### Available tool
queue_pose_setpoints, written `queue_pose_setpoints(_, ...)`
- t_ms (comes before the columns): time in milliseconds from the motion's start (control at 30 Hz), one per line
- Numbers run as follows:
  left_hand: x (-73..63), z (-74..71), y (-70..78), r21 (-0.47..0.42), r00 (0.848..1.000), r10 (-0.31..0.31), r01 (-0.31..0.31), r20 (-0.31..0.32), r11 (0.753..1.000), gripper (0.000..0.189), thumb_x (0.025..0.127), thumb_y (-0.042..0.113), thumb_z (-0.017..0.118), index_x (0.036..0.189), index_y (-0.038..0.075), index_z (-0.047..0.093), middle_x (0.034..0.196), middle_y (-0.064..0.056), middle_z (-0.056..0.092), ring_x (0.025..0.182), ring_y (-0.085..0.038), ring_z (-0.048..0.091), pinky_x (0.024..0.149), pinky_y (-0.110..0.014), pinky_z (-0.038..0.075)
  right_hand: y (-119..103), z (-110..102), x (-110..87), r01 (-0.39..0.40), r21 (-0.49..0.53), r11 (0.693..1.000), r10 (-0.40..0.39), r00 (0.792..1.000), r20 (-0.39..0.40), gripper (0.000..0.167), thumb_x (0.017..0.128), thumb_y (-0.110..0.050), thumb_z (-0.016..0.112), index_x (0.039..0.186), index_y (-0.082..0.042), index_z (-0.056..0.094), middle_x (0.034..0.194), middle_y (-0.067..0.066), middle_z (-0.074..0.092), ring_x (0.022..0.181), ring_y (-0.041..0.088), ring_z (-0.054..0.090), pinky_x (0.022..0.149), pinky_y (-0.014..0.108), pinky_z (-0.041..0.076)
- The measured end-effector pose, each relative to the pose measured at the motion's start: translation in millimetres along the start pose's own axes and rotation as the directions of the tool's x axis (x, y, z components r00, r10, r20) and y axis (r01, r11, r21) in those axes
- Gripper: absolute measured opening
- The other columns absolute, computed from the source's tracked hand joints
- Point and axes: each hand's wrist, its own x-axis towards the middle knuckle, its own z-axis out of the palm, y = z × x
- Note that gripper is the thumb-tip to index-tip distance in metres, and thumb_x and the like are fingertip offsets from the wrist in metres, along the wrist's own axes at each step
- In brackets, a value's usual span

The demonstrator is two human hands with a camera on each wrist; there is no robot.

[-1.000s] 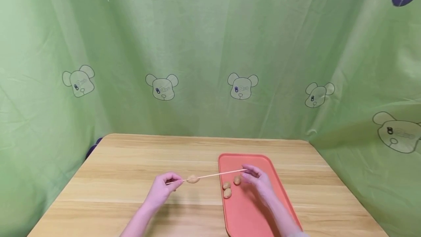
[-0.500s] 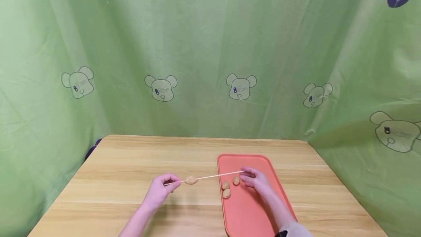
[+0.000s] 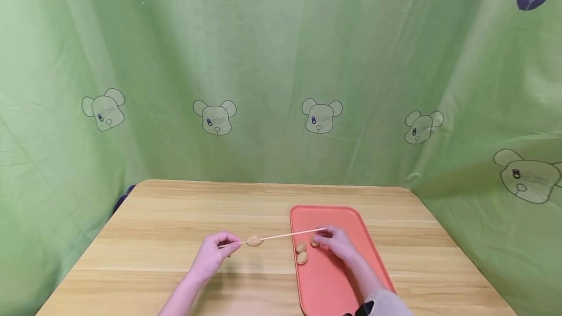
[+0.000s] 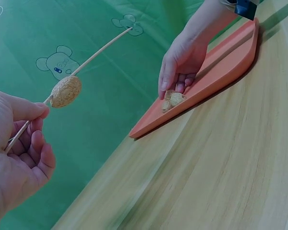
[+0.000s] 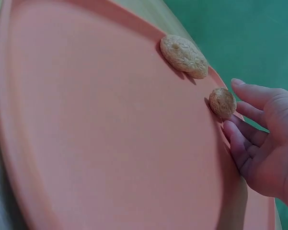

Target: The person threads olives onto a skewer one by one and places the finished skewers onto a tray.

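Observation:
My left hand pinches a thin wooden skewer near one end, thumb against the fingers. A tan, wrinkled, egg-shaped food ball is threaded on the skewer just past the fingertips. The skewer's far end slants over the pink tray. Low over that tray, my right hand reaches to a single tan ball, fingertips at its side and the thumb apart from it. Two similar balls, a front one and a rear one, lie together by the tray's left rim.
The tray stands on a light wooden table, right of the middle. A green curtain with bear-head prints hangs behind and along both sides. A grey sleeve shows at the right forearm.
My right hand has come away from the skewer's far end and moved down and left to the single ball. The left hand keeps its pinch on the skewer.

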Motion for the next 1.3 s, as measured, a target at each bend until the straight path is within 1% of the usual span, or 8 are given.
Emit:
queue_pose_setpoints(133, 0.7, -0.1, -4.9, 0.002, 1.000, 0.004, -0.004, 0.001, 1.000, 0.013, 0.082, 0.002, 0.065, 0.089, -0.010, 0.064, 0.080, -0.010, 0.062, 0.067, -0.008, 0.051, 0.061, -0.021, 0.044, 3.3, 1.4, 1.9, 0.056, -0.047, 0.997, -0.055, 0.998, 0.017, 0.028, 0.081, -0.005, 0.069, 0.103, 0.011, 0.062, 0.090, 0.015, 0.066, 0.065, 0.011, 0.052, 0.054, 0.021, 0.041)
queue_pose_setpoints(267, 0.3, -0.5, -6.2, 0.009, 1.000, 0.001, -0.001, -0.007, 1.000, 0.012, 0.082, 0.002, 0.065, 0.088, -0.009, 0.064, 0.076, -0.005, 0.060, 0.066, -0.008, 0.050, 0.061, -0.021, 0.044, 4.7, 1.8, 1.6, 0.099, -0.101, 0.990, -0.095, 0.995, 0.035, 0.028, 0.079, -0.003, 0.070, 0.101, 0.011, 0.062, 0.084, 0.012, 0.065, 0.074, 0.013, 0.057, 0.065, 0.021, 0.045)
queue_pose_setpoints(433, 0.9, -1.1, -7.8, 0.012, 1.000, -0.023, 0.023, -0.003, 1.000, 0.011, 0.081, 0.001, 0.065, 0.088, -0.007, 0.065, 0.075, -0.005, 0.058, 0.065, -0.009, 0.049, 0.060, -0.021, 0.043, 3.7, 0.1, -1.5, 0.092, -0.117, 0.989, -0.090, 0.996, 0.025, 0.028, 0.077, -0.004, 0.072, 0.099, 0.009, 0.063, 0.081, 0.008, 0.063, 0.074, 0.013, 0.055, 0.066, 0.021, 0.045)
queue_pose_setpoints(600, 0.5, -2.4, -7.3, 0.013, 1.000, -0.030, 0.030, 0.008, 0.999, 0.012, 0.082, 0.001, 0.065, 0.089, -0.008, 0.064, 0.075, -0.005, 0.058, 0.065, -0.009, 0.049, 0.061, -0.023, 0.044, 2.8, -4.0, -5.1, 0.007, -0.020, 1.000, -0.007, 1.000, 0.003, 0.032, 0.077, -0.003, 0.072, 0.104, 0.010, 0.060, 0.082, 0.007, 0.061, 0.071, 0.012, 0.055, 0.058, 0.024, 0.047)
queue_pose_setpoints(700, 0.6, -3.5, -7.2, 0.021, 1.000, -0.030, 0.030, 0.005, 0.999, 0.013, 0.082, 0.002, 0.065, 0.090, -0.009, 0.064, 0.075, -0.005, 0.057, 0.065, -0.009, 0.048, 0.060, -0.022, 0.044, 0.7, -7.3, -7.7, -0.019, 0.044, 0.999, 0.019, 1.000, 0.009, 0.038, 0.078, 0.000, 0.070, 0.110, 0.013, 0.055, 0.087, 0.010, 0.061, 0.073, 0.014, 0.057, 0.060, 0.027, 0.050)
queue_pose_setpoints(867, 0.9, -5.0, -6.5, 0.022, 0.999, -0.032, 0.033, -0.009, 0.999, 0.012, 0.082, 0.002, 0.065, 0.089, -0.008, 0.064, 0.072, -0.005, 0.056, 0.063, -0.008, 0.048, 0.059, -0.021, 0.042, -6.0, -11.8, -11.3, 0.023, 0.097, 0.995, -0.022, 1.000, -0.012, 0.040, 0.078, 0.004, 0.068, 0.113, 0.016, 0.052, 0.095, 0.017, 0.060, 0.081, 0.015, 0.057, 0.069, 0.026, 0.051)
queue_pose_setpoints(1000, 0.2, -5.8, -5.3, 0.015, 0.999, -0.035, 0.035, -0.020, 0.999, 0.011, 0.081, 0.001, 0.066, 0.088, -0.008, 0.065, 0.073, -0.005, 0.056, 0.063, -0.008, 0.048, 0.059, -0.020, 0.041, -14.4, -14.6, -14.6, 0.037, 0.112, 0.993, -0.032, 0.998, -0.046, 0.039, 0.078, 0.002, 0.069, 0.113, 0.012, 0.055, 0.096, 0.015, 0.060, 0.083, 0.014, 0.056, 0.073, 0.023, 0.048)
queue_pose_setpoints(1300, -2.4, -8.1, -4.1, 0.014, 0.999, -0.029, 0.030, -0.031, 0.999, 0.011, 0.080, 0.002, 0.067, 0.087, -0.007, 0.065, 0.072, -0.005, 0.056, 0.064, -0.009, 0.048, 0.059, -0.021, 0.042, -29.7, -19.5, -23.2, 0.075, 0.227, 0.971, -0.069, 0.997, -0.034, 0.040, 0.078, 0.006, 0.066, 0.113, 0.016, 0.050, 0.097, 0.014, 0.060, 0.083, 0.009, 0.058, 0.075, 0.022, 0.049)
